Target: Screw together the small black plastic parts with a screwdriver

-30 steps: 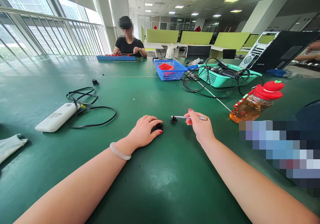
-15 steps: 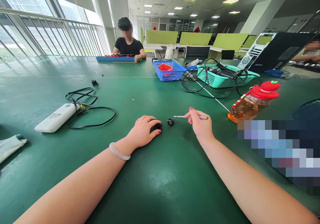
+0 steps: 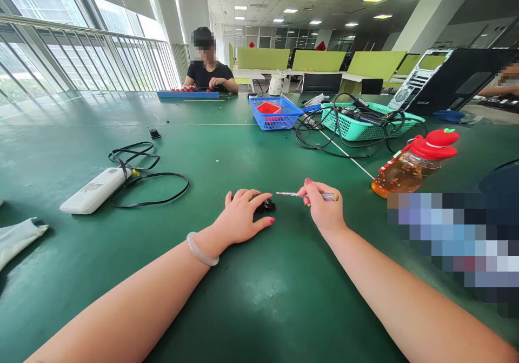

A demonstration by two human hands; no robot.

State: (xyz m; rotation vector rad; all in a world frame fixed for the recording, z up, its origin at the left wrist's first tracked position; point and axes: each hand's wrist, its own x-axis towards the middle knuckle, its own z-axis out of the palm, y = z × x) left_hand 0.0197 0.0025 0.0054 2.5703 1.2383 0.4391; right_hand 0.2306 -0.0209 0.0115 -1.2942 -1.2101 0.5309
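Note:
My right hand (image 3: 325,209) grips a small screwdriver (image 3: 327,196) with a clear handle. Its thin metal shaft points left, the tip just off my left index finger. On the green table, small black parts (image 3: 267,206) sit between the thumb and index finger of my left hand (image 3: 246,217). That hand is open, fingers spread, thumb apart from the parts. Its fingers partly cover them, so I cannot tell whether they touch or where one part ends and another begins. A pale bangle (image 3: 200,250) circles my left wrist.
A white power bank-like device (image 3: 95,191) with a black strap lies left. To the right stands a red-lidded bottle (image 3: 409,171). Farther back are a blue basket (image 3: 279,119), a teal basket (image 3: 352,130) with cables, and a person (image 3: 208,71) at a blue tray.
My left hand has moved right and its thumb and fingers have spread apart. The separate black piece now sits beside it. The screwdriver tip has shifted slightly left and down.

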